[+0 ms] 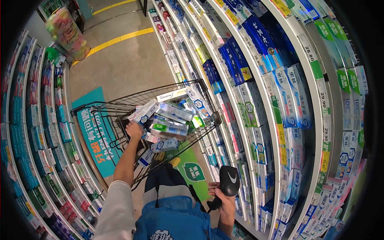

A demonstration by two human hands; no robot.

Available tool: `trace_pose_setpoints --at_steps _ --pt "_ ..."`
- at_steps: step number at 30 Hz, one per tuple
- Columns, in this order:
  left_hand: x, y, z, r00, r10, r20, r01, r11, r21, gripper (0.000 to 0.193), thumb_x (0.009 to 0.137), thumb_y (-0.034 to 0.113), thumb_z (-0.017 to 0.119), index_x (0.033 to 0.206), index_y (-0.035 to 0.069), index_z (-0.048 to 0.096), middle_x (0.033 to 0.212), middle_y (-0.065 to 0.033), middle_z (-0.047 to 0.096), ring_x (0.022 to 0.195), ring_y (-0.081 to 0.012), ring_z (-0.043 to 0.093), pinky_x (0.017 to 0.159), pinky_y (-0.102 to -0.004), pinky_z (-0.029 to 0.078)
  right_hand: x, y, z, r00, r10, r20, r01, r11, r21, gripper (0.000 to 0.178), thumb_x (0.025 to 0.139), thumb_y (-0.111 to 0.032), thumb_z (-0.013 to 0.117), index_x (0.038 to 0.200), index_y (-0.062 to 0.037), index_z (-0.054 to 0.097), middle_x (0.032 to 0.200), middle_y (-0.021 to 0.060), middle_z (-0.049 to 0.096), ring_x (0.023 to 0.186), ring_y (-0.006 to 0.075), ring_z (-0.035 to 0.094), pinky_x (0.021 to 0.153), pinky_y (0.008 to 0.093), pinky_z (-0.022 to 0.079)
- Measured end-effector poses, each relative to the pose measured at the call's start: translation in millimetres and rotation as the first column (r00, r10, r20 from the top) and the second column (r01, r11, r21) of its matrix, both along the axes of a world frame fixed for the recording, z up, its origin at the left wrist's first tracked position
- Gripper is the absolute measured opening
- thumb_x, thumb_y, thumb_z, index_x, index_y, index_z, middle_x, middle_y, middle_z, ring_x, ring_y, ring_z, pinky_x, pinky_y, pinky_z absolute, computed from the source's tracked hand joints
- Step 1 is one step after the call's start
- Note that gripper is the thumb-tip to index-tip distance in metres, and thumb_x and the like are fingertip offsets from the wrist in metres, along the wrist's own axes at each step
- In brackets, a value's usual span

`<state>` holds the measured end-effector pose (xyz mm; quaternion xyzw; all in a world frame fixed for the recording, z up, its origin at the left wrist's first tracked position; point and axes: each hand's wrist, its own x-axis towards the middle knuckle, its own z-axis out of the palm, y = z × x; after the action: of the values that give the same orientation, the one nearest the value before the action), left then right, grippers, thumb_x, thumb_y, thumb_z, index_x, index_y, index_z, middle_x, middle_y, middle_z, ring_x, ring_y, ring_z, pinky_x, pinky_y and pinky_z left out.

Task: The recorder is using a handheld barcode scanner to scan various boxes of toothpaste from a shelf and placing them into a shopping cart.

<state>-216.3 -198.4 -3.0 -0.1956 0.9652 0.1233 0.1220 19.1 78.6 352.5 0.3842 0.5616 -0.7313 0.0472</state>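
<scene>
My left hand reaches into a black wire shopping cart, its fingers curled at the near end of a white toothpaste box. What those fingers grip is hidden. Beside it lies a loose pile of toothpaste boxes, among them a green-and-white box and a white-and-blue box. Another white-and-blue box leans at the cart's far right corner. Low on the right, outside the cart, my right hand is closed around the handle of a black handheld barcode scanner.
Tall shelves of boxed toothpaste line the right, close to my right arm. Shelves of packaged goods run along the left. Floor stickers, teal and green, lie by the cart. A colourful wrapped column stands far left.
</scene>
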Motion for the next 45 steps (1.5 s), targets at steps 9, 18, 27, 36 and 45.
trace_pose_setpoints --at_steps 9,18,27,36,45 --pt "7 5 -21 0.997 -0.066 -0.035 0.064 0.995 -0.079 0.049 0.073 0.018 0.07 0.112 0.002 0.046 0.105 -0.0159 0.052 0.097 -0.0341 0.054 0.076 -0.0429 0.049 -8 9 -1 0.997 -0.048 0.053 0.047 0.999 0.027 0.035 0.083 -0.003 0.061 0.114 0.0081 0.051 0.104 0.0208 0.059 0.083 0.0232 0.063 0.073 0.0325 0.053" --pt "37 13 -11 0.92 -0.351 0.173 0.316 0.928 0.2 0.065 0.064 0.035 0.076 0.11 0.002 0.045 0.096 -0.0206 0.062 0.078 -0.0361 0.065 0.068 -0.0442 0.054 -12 7 -11 0.996 0.011 0.087 -0.011 1.0 -0.011 0.033 0.084 -0.003 0.06 0.114 0.0081 0.051 0.105 0.0202 0.06 0.086 0.0235 0.063 0.075 0.0321 0.053" --pt "-11 2 -21 0.981 -0.193 0.02 0.193 0.981 -0.001 0.057 0.078 0.034 0.064 0.119 0.001 0.046 0.116 -0.0188 0.053 0.107 -0.0333 0.054 0.079 -0.0415 0.05 -4 4 -21 0.993 -0.01 0.114 0.011 1.0 -0.011 0.04 0.084 -0.002 0.059 0.121 0.0059 0.047 0.105 0.02 0.06 0.086 0.0242 0.064 0.074 0.0326 0.053" --pt "-31 -14 -61 0.964 -0.22 0.151 0.224 0.974 -0.013 0.044 0.075 0.02 0.069 0.11 0.003 0.05 0.112 -0.0148 0.053 0.108 -0.0318 0.049 0.086 -0.0424 0.043 18 3 -25 0.982 -0.091 0.165 0.082 0.995 0.065 0.038 0.085 -0.005 0.059 0.119 0.0074 0.048 0.104 0.0207 0.058 0.083 0.0235 0.063 0.072 0.0332 0.054" --pt "-23 -6 49 0.893 -0.315 -0.321 0.331 0.944 -0.003 0.032 0.076 0.021 0.065 0.096 0.0 0.051 0.099 -0.0178 0.05 0.095 -0.0352 0.049 0.077 -0.045 0.044 31 -9 -12 0.994 -0.069 0.08 0.073 0.997 -0.037 0.035 0.085 -0.002 0.058 0.118 0.0076 0.049 0.105 0.0201 0.059 0.088 0.0244 0.062 0.075 0.033 0.053"
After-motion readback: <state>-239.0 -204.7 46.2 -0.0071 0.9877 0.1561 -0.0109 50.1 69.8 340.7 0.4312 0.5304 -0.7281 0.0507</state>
